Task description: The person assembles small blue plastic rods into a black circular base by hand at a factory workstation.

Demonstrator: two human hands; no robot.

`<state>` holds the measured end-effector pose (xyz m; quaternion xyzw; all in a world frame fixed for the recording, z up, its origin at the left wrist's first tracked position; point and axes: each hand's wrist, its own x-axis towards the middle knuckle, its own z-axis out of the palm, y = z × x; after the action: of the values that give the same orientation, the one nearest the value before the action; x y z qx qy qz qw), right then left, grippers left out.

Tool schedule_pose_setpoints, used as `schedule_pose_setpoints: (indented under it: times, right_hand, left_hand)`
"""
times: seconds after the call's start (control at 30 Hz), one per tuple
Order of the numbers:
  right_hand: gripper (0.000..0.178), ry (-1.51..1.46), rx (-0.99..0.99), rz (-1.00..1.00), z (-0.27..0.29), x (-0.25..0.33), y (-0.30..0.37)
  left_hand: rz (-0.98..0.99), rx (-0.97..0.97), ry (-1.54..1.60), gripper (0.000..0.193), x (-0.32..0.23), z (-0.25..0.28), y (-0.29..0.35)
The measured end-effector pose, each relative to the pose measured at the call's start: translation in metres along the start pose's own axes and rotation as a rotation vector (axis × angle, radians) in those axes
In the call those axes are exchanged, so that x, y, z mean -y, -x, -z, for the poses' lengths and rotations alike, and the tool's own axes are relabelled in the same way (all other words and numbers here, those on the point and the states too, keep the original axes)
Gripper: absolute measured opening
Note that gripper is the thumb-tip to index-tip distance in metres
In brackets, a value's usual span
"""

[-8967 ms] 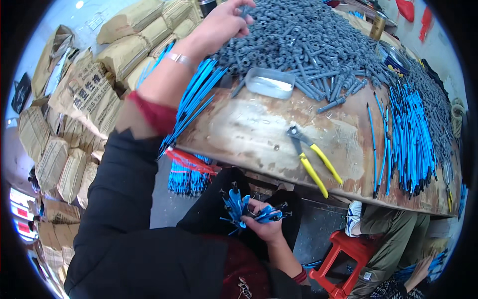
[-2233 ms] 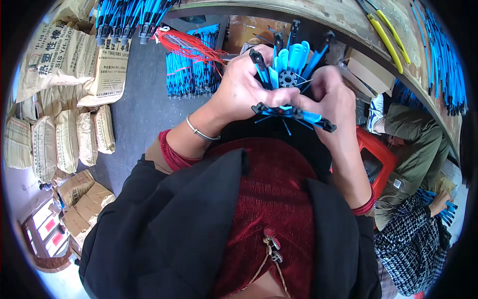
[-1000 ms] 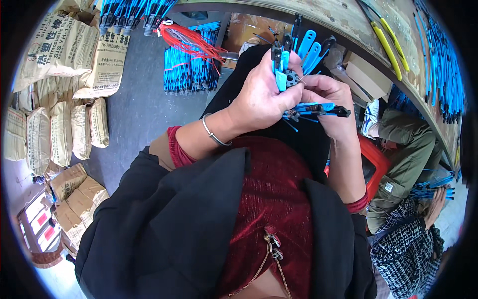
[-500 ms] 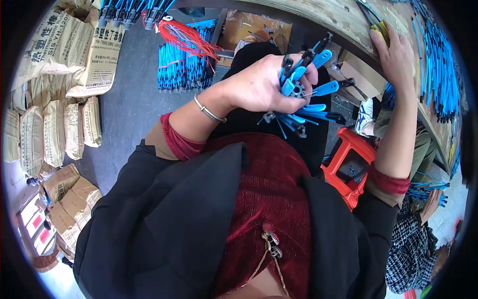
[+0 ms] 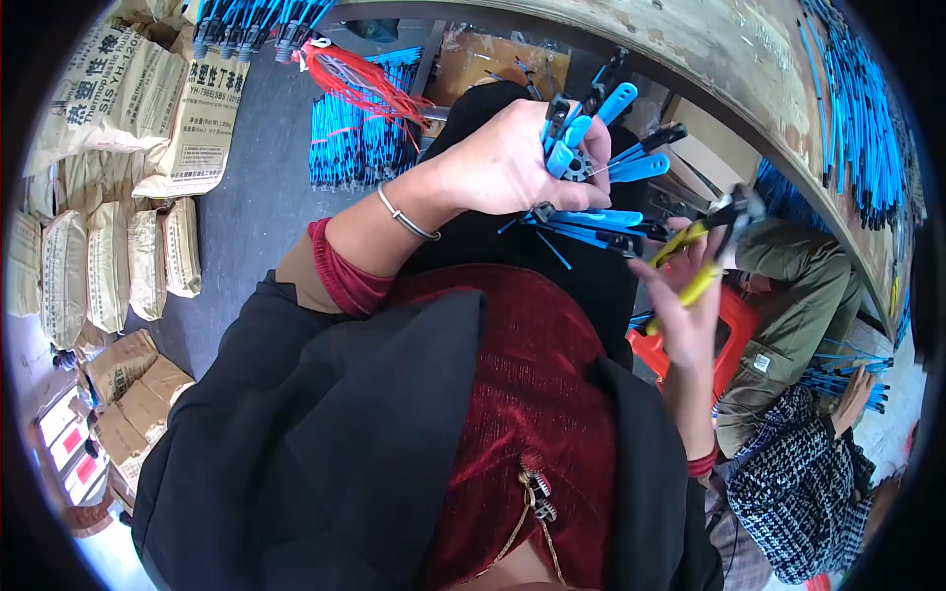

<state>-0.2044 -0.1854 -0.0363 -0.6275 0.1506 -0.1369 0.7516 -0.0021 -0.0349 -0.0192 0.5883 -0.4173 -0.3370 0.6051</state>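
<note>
My left hand (image 5: 503,163), with a silver bangle on its wrist, is closed around a bundle of blue plastic arms (image 5: 641,168) with black tips. The arms spread from a small round slotted hub (image 5: 579,168), where a thin wire-like pin sticks out to the right. Some of the bundle is hidden by my fingers. Just right of it, my right hand (image 5: 688,320) grips yellow-handled pliers (image 5: 702,284). Their dark jaws point up and away and are smeared by motion. The pliers are apart from the hub.
A wooden bench (image 5: 709,59) runs along the far right, bearing blue rods (image 5: 867,128). Bundled blue rods (image 5: 360,138) and red cords (image 5: 360,79) lie at far left. Paper sacks (image 5: 108,256) are stacked leftward. A red stool (image 5: 734,330) and a co-worker's hand (image 5: 852,399) are at right.
My right hand has come off the bench toward me with the pliers, stopping beside the bundle. My left hand still holds the bundle, shifted slightly.
</note>
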Motion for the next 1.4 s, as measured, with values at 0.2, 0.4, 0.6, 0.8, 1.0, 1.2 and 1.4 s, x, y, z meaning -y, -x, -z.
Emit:
schedule_pose_setpoints:
  times: [0.2,0.4,0.6,0.8,1.0,1.2,1.4]
  right_hand:
    - [0.057,1.336,-0.190,0.690,0.018,-0.005,-0.020]
    - [0.037,1.642,-0.087,1.223,0.025,0.022,-0.039]
    - [0.030,1.725,-0.093,1.129,0.005,0.032,-0.037]
    - [0.039,1.453,-0.231,0.801,-0.021,-0.018,-0.020]
    - [0.043,1.378,0.009,0.593,-0.014,0.039,-0.024]
    - [0.060,0.280,0.836,-0.564,0.024,0.039,-0.048]
    - [0.067,0.221,0.826,-0.492,0.017,0.032,-0.038]
  left_hand:
    - [-0.042,0.035,-0.014,0.025,0.000,-0.001,0.000]
    - [-0.007,0.018,-0.052,0.031,-0.007,-0.003,0.001]
    - [0.027,0.033,-0.171,0.036,-0.011,0.000,0.003]
    - [-0.072,-0.145,-0.215,0.034,-0.002,-0.003,0.001]
    - [-0.047,-0.062,-0.138,0.031,-0.003,0.008,0.005]
    - [0.159,0.250,-0.105,0.032,-0.016,0.008,0.003]
    - [0.094,0.461,-0.036,0.034,-0.009,0.009,0.002]
